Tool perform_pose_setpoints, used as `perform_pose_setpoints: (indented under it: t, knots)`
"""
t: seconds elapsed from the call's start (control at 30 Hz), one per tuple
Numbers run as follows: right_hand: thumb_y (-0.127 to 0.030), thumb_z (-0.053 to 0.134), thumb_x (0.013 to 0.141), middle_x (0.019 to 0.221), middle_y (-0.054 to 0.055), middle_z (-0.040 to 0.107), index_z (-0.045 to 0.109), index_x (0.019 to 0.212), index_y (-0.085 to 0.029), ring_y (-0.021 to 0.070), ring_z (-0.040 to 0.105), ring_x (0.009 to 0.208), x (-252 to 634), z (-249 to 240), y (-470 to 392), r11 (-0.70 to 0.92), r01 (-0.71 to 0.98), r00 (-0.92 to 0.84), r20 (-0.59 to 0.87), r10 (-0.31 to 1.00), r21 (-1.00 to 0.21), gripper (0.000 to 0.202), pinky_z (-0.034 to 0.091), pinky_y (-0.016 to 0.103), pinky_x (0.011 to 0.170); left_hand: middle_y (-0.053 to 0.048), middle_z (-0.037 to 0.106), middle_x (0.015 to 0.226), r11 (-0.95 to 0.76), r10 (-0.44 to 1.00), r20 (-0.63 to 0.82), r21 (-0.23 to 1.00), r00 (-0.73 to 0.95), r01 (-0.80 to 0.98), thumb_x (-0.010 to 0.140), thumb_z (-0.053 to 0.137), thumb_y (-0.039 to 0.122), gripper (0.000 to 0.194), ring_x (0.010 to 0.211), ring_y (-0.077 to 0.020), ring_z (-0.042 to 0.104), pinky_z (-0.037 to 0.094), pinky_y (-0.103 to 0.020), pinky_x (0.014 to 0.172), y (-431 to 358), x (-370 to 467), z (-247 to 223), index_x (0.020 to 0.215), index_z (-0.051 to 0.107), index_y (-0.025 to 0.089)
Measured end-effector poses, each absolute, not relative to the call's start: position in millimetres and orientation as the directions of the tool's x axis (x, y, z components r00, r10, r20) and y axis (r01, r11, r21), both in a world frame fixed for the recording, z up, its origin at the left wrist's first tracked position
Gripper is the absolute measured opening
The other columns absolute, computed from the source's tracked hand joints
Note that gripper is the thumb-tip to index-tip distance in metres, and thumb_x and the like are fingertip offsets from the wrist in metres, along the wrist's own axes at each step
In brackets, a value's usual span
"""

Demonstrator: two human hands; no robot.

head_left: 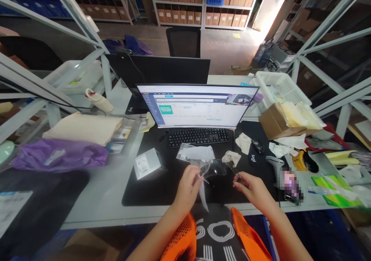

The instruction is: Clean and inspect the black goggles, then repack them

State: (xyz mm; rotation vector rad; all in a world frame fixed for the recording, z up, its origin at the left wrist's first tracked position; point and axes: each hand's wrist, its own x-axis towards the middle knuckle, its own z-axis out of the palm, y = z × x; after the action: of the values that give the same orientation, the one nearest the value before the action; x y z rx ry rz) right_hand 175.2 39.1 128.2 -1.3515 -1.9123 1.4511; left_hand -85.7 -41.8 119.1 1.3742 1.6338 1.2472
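My left hand (189, 185) pinches a piece of clear plastic (205, 168) above the black desk mat (171, 193). A thin white strip (203, 197) hangs below its fingertips. To the right, my right hand (251, 187) is closed on a small dark metal tool (232, 168), which points up and left; its exact kind is hard to tell. Beyond the plastic lies a white paper sheet (199, 152). A crumpled cream paper (235, 157) is just past the tool's tip. The flat white box with a label (146, 163) rests on the mat's left part.
A keyboard (199, 136) lies below the lit monitor (199, 106). At the right are a mouse (257, 146), a scanner (275, 168), a yellow tape dispenser (300, 160) and a cardboard box (279, 121). A purple bag (62, 154) lies at the left.
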Motion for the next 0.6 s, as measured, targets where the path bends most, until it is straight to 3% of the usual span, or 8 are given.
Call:
perform_pose_setpoints:
  t: [0.1,0.23,0.37,0.47,0.6]
  knots:
    - [-0.031,0.074,0.080,0.067,0.000,0.068,0.067,0.079,-0.020,0.0171,0.068,0.064,166.8,125.4,36.4,-0.179,0.338,-0.442,-0.324,0.837,-0.924,0.014,0.053,0.025,0.061,-0.006,0.060,0.097,-0.031,0.963,0.134,0.917,-0.235,0.397,0.094,0.051,0.025,0.011,0.094,-0.0214,0.059,0.049,-0.032,0.085,-44.3,-85.9,119.3,0.091,0.061,0.021]
    - [-0.035,0.085,0.069,0.065,0.000,0.067,0.065,0.077,-0.018,0.0177,0.068,0.063,148.2,111.6,22.4,-0.406,0.147,-0.426,-0.428,0.797,-0.902,0.028,0.058,0.028,0.063,-0.005,0.057,0.100,-0.097,0.918,0.235,0.914,-0.319,0.395,0.097,0.045,0.023,0.014,0.078,-0.0152,0.059,0.050,-0.026,0.068,-54.0,-75.9,113.1,0.097,0.059,0.020]
    - [-0.045,0.092,0.056,0.061,-0.001,0.063,0.060,0.073,-0.018,0.0187,0.066,0.054,131.1,93.1,3.5,-0.541,-0.024,-0.409,-0.485,0.773,-0.841,0.045,0.059,0.032,0.054,-0.006,0.058,0.094,-0.232,0.837,0.394,0.884,-0.380,0.405,0.095,0.051,0.022,0.013,0.087,-0.0171,0.060,0.050,-0.028,0.077,-58.7,-59.3,111.2,0.089,0.062,0.019]
    - [-0.048,0.092,0.055,0.069,-0.002,0.064,0.057,0.076,-0.020,0.0161,0.068,0.061,130.4,82.8,-0.7,-0.551,-0.197,-0.303,-0.484,0.821,-0.811,0.049,0.060,0.030,0.060,-0.006,0.060,0.091,-0.195,0.863,0.329,0.917,-0.384,0.348,0.093,0.057,0.025,0.013,0.086,-0.0172,0.060,0.050,-0.028,0.077,-56.2,-55.6,111.2,0.084,0.064,0.018]
    - [-0.044,0.093,0.054,0.074,-0.004,0.064,0.057,0.076,-0.021,0.0133,0.068,0.068,154.1,72.1,12.5,-0.461,-0.355,-0.107,-0.454,0.884,-0.813,0.048,0.062,0.028,0.069,-0.009,0.065,0.101,-0.038,0.974,0.124,0.915,-0.190,0.402,0.089,0.060,0.037,0.019,0.090,-0.0192,0.066,0.054,-0.029,0.079,-39.6,-67.7,108.0,0.091,0.067,0.019]
